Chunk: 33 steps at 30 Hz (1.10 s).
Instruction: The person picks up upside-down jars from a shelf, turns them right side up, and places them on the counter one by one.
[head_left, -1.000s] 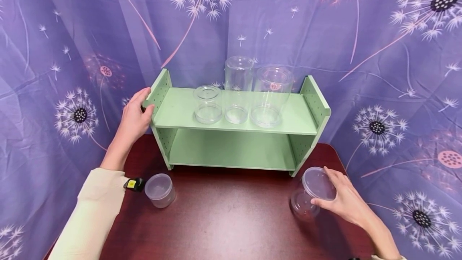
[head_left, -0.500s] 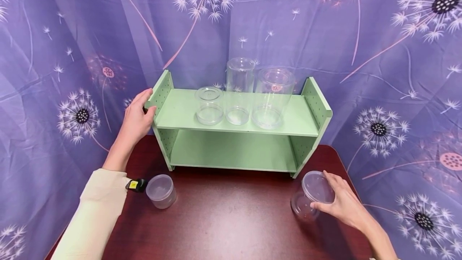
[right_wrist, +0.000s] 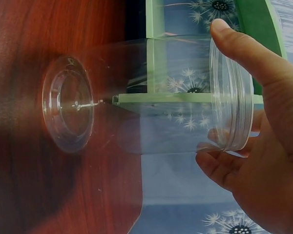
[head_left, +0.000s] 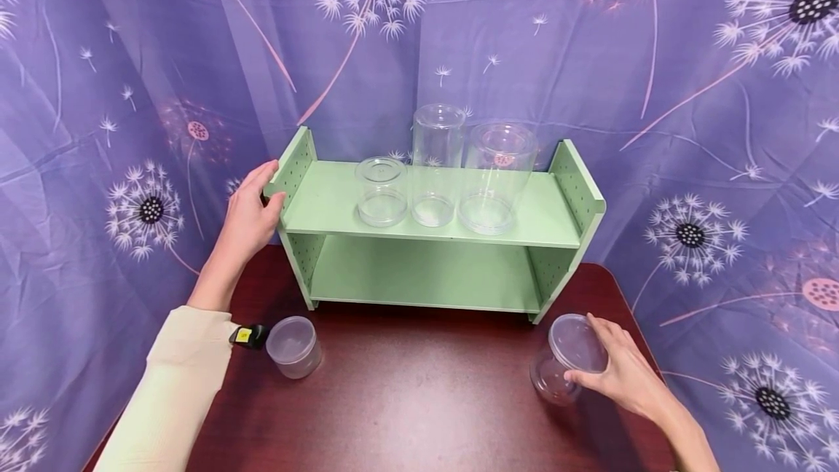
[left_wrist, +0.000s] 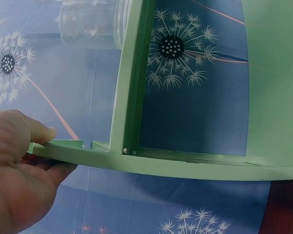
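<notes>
My left hand (head_left: 249, 217) grips the upper part of the left side panel (left_wrist: 161, 168) of a pale green two-tier shelf (head_left: 426, 268). Its thumb lies on one face and its fingers on the other. On the right of the table, my right hand (head_left: 619, 370) holds a tall clear jar (head_left: 553, 381) round its lid (head_left: 577, 344). In the right wrist view the thumb and fingers lie on opposite sides of that lid (right_wrist: 232, 97). The jar stands upright, its base (right_wrist: 68, 105) at the table; nothing shows inside.
On the upper tier stand a short clear jar (head_left: 381, 191), a tall narrow one (head_left: 438, 166) and a wide one (head_left: 497, 177). A small lidded jar (head_left: 293, 347) sits on the dark red table (head_left: 419, 399), close to my left wrist. A purple dandelion-print curtain (head_left: 524, 42) hangs behind.
My right hand and the tall jar have moved slightly lower in the head view. The head view has shifted a little. My left hand keeps its grip on the shelf panel.
</notes>
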Each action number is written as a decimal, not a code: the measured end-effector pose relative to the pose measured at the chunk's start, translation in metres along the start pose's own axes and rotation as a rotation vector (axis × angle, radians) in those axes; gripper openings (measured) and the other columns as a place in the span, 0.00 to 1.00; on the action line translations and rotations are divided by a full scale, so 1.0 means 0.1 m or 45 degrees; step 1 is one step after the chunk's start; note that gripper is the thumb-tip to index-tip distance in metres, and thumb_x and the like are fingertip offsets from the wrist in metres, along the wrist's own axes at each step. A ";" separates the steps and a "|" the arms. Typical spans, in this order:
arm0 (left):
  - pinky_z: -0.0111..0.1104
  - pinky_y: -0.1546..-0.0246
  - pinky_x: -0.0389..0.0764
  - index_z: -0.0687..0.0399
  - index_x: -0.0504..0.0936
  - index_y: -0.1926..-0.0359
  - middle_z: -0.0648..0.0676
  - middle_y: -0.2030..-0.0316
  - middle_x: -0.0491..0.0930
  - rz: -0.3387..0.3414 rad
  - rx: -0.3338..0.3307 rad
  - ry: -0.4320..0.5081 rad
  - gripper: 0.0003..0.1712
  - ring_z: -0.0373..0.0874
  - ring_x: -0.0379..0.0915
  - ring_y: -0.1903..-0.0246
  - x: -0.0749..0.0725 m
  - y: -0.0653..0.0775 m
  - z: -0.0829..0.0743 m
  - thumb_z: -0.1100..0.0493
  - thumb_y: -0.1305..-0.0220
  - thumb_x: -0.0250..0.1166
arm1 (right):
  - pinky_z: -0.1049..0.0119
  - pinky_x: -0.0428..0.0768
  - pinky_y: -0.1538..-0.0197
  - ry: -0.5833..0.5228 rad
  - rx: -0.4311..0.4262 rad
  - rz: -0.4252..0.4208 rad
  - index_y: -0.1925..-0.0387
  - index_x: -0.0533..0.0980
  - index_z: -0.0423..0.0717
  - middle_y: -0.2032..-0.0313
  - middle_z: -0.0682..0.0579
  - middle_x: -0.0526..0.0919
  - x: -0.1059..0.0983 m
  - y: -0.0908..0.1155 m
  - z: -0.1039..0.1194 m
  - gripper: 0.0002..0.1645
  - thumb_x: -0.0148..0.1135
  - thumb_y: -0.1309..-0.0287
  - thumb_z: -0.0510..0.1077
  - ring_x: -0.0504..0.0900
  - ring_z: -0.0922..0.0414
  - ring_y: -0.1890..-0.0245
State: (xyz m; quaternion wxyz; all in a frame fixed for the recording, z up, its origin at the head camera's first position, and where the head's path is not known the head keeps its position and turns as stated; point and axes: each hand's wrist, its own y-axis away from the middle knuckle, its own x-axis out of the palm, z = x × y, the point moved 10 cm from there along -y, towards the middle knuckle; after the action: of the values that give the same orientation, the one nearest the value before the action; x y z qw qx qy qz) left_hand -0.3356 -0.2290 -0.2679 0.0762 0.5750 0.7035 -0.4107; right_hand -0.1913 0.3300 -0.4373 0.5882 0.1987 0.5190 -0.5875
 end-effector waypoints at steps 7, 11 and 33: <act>0.54 0.25 0.57 0.68 0.66 0.25 0.69 0.27 0.64 -0.005 0.010 0.004 0.32 0.66 0.58 0.27 0.00 0.00 0.00 0.70 0.29 0.58 | 0.58 0.65 0.47 -0.021 0.010 0.008 0.30 0.65 0.27 0.42 0.31 0.73 0.01 0.02 -0.03 0.68 0.88 0.69 0.55 0.71 0.37 0.44; 0.54 0.25 0.56 0.68 0.65 0.25 0.69 0.27 0.64 -0.007 0.013 0.006 0.32 0.66 0.57 0.27 0.00 0.00 -0.01 0.70 0.29 0.58 | 0.57 0.65 0.47 -0.027 0.018 0.015 0.30 0.65 0.27 0.41 0.30 0.72 0.02 0.02 -0.05 0.68 0.88 0.68 0.55 0.71 0.36 0.43; 0.54 0.25 0.56 0.68 0.66 0.26 0.69 0.27 0.64 -0.008 0.016 0.008 0.32 0.66 0.57 0.27 0.00 0.01 -0.01 0.69 0.29 0.58 | 0.88 0.63 0.48 -0.241 0.143 -0.090 0.22 0.58 0.37 0.40 0.36 0.73 -0.52 -0.22 -0.10 0.54 0.77 0.43 0.43 0.72 0.68 0.49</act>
State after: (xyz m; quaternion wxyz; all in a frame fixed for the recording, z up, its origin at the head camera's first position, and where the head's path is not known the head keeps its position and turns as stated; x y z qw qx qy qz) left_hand -0.3347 -0.2285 -0.2676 0.0691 0.5746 0.7030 -0.4133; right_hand -0.2033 0.3586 -0.3886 0.6015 0.1565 0.4340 -0.6522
